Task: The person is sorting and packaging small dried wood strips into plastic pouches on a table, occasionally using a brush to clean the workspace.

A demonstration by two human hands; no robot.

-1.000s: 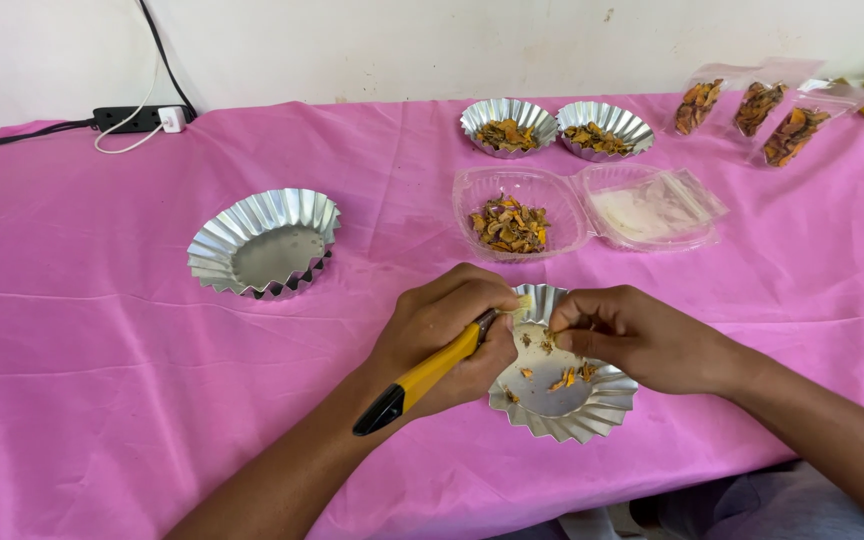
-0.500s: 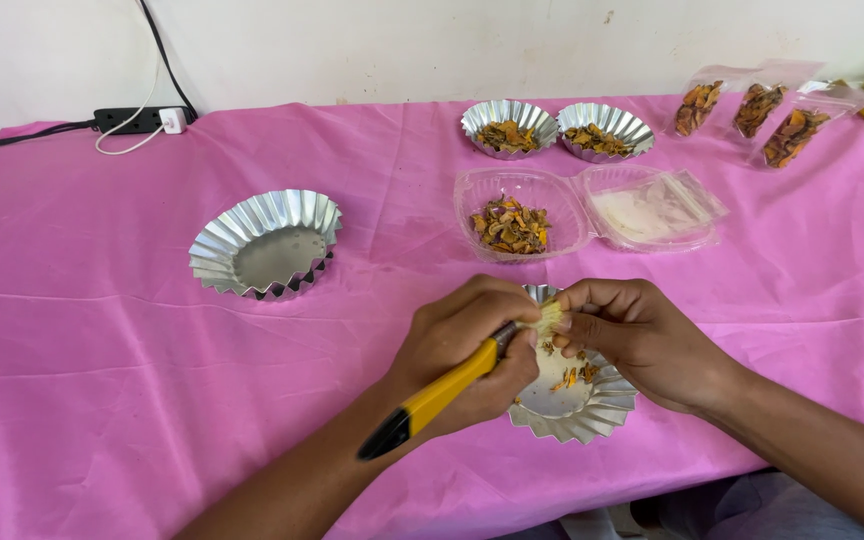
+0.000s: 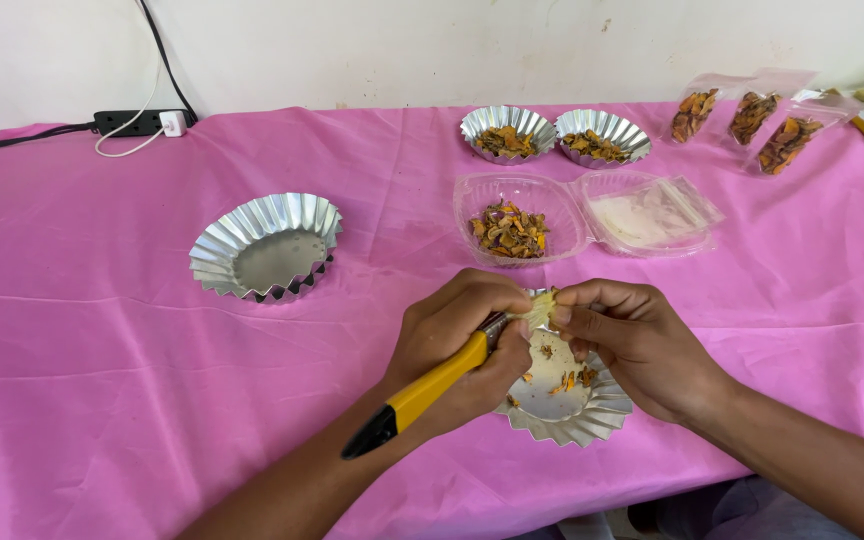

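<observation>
Two hands are seen over a fluted foil dish (image 3: 567, 405) on a pink-clothed surface (image 3: 102, 350).

A yellow-handled knife (image 3: 432, 385) is gripped in the closed left hand (image 3: 462, 345), its tip hidden between the hands; a small pale piece (image 3: 537, 310) is pinched in the fingers of the right hand (image 3: 632, 345), just above the dish, where a few orange scraps are scattered. Four foil dishes are counted: the one under the hands, one empty dish (image 3: 265, 247) to the left, and two filled dishes (image 3: 508, 130) at the back. One clear hinged container (image 3: 517, 215) holds dried orange pieces in one half. Three clear pouches (image 3: 752, 115) of similar pieces lie at the far right. One power strip (image 3: 137, 122) is seen at the back left.
</observation>
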